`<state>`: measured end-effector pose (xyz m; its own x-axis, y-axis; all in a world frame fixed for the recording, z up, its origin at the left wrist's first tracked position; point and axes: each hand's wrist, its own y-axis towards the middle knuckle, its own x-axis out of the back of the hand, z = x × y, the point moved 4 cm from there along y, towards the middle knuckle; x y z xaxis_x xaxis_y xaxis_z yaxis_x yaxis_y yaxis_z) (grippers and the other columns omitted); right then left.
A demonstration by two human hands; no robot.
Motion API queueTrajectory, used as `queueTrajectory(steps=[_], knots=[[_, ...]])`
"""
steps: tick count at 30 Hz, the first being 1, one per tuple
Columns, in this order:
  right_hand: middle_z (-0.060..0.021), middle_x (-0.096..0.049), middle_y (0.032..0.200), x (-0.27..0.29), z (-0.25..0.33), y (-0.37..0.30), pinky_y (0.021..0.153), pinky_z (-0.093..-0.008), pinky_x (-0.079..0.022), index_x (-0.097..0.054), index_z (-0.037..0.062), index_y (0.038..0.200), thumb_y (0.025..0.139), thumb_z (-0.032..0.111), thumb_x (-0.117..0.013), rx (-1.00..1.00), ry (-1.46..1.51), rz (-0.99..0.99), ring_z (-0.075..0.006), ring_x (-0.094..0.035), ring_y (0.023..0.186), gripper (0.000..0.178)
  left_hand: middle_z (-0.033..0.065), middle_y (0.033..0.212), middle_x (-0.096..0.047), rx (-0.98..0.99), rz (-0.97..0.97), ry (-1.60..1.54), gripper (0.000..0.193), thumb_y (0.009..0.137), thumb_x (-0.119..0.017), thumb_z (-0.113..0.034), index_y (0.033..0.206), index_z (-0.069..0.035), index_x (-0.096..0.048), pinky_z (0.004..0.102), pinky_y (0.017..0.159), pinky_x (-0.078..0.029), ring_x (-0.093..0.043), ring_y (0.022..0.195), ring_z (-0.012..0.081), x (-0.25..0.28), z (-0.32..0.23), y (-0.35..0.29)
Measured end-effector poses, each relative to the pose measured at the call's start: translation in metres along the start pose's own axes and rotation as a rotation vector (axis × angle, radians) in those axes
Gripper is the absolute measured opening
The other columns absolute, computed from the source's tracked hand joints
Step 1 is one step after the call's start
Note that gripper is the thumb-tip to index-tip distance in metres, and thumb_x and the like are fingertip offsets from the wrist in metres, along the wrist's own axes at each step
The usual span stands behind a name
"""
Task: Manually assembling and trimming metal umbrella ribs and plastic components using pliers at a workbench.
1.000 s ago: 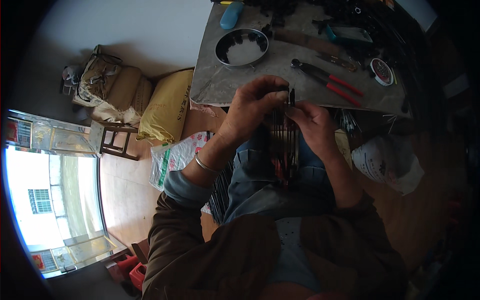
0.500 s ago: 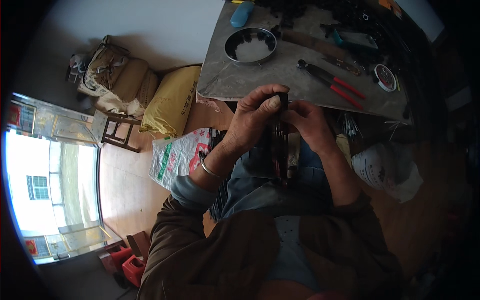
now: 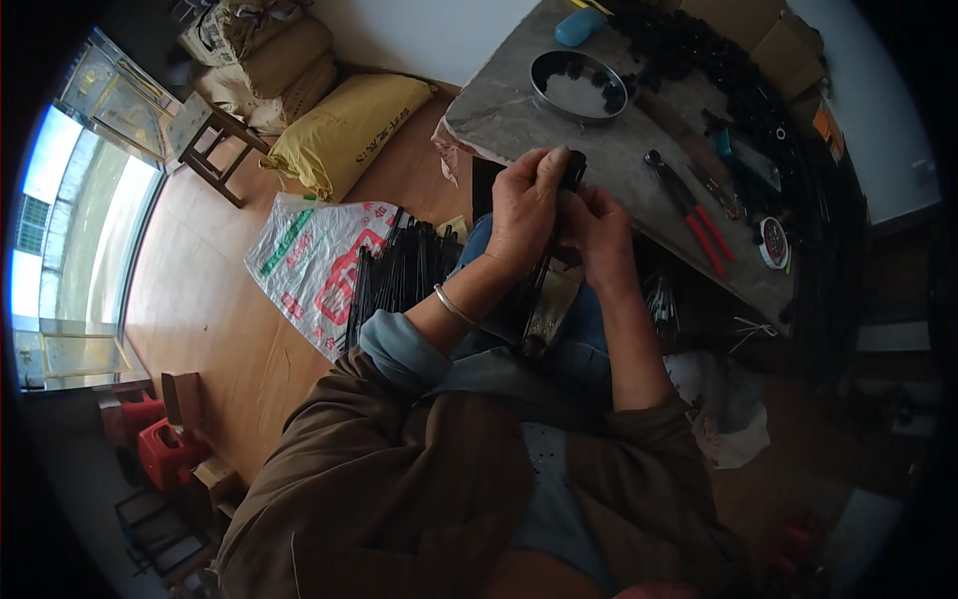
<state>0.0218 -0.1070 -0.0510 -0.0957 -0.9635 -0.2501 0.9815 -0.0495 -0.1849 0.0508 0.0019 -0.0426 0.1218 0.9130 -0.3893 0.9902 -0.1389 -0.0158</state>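
Observation:
My left hand (image 3: pixel 529 205) is closed around the upper part of a long, thin black rod-like piece (image 3: pixel 574 172), whose thicker dark end sticks up past the thumb. Pressed against the same piece, just below and to the right, are the bent fingers of my right hand (image 3: pixel 601 235). The lower length of the piece hangs down over my lap; its exact kind cannot be made out. Many similar black rods (image 3: pixel 399 265) lie in a heap to my left, on a white plastic sack (image 3: pixel 299 262) with red and green print.
The grey table (image 3: pixel 499 95) ahead bears a metal bowl (image 3: pixel 584 120), red-handled pliers (image 3: pixel 707 245), a round tin (image 3: pixel 773 243), a blue case (image 3: pixel 581 27) and a mass of small black parts (image 3: pixel 699 50). A yellow sack (image 3: pixel 349 135) and wooden stool (image 3: pixel 215 145) stand far left.
The view has turned, so table and sacks sit farther right and up in it, and the heap of rods shows more. Both hands keep hold of the black piece, close together.

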Motion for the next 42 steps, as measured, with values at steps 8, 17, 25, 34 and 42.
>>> queueTrajectory(steps=[8,17,25,34,42], knots=[[-0.001,-0.059,0.067,-0.012,-0.003,-0.004,0.053,-0.0231,-0.045,-0.058,0.0026,0.081,0.089,0.024,-0.068,0.152,-0.21,0.005,-0.0065,-0.055,0.058,0.025,0.0099,0.087,-0.066,-0.446,-0.041,0.678,0.027,0.08,-0.07,-0.016,0.097,0.004,-0.065,0.0285,0.071,-0.051,-0.064,0.083,0.0148,0.013,-0.036,-0.012],[0.0002,-0.06,0.07,-0.006,0.027,-0.028,0.055,-0.0193,-0.043,-0.059,0.0005,0.085,0.092,0.024,-0.064,0.313,-0.67,-0.043,-0.0045,-0.054,0.062,0.024,0.0047,0.093,-0.065,-0.153,0.214,0.275,0.026,0.085,-0.066,-0.009,0.108,0.004,-0.061,0.0261,0.081,-0.049,-0.061,0.089,0.0111,0.037,-0.046,-0.013],[0.0013,-0.055,0.072,-0.016,0.009,-0.031,0.056,-0.022,-0.047,-0.059,0.0018,0.084,0.095,0.028,-0.058,0.253,-0.258,0.059,-0.0055,-0.053,0.062,0.029,0.0047,0.097,-0.062,-0.147,0.554,0.277,0.032,0.088,-0.068,-0.019,0.11,0.002,-0.058,0.0259,0.082,-0.048,-0.058,0.09,0.0104,0.023,-0.059,-0.015],[0.002,-0.049,0.059,-0.019,0.018,-0.045,0.049,-0.023,-0.038,-0.052,0.0033,0.076,0.096,0.024,-0.057,0.421,-0.427,0.016,-0.0045,-0.046,0.053,0.029,0.0021,0.094,-0.059,-0.212,0.663,0.46,0.03,0.09,-0.065,-0.025,0.106,-0.001,-0.058,0.0257,0.082,-0.047,-0.056,0.091,0.0094,0.022,-0.061,-0.01],[0.0013,-0.05,0.061,-0.022,0.019,-0.05,0.051,-0.0239,-0.039,-0.052,0.0029,0.076,0.095,0.026,-0.058,0.402,-0.428,0.016,-0.0059,-0.046,0.055,0.03,0.0011,0.093,-0.058,-0.096,0.776,0.267,0.029,0.091,-0.064,-0.028,0.103,-0.003,-0.058,0.0256,0.081,-0.047,-0.055,0.09,0.0085,0.02,-0.058,-0.011]])
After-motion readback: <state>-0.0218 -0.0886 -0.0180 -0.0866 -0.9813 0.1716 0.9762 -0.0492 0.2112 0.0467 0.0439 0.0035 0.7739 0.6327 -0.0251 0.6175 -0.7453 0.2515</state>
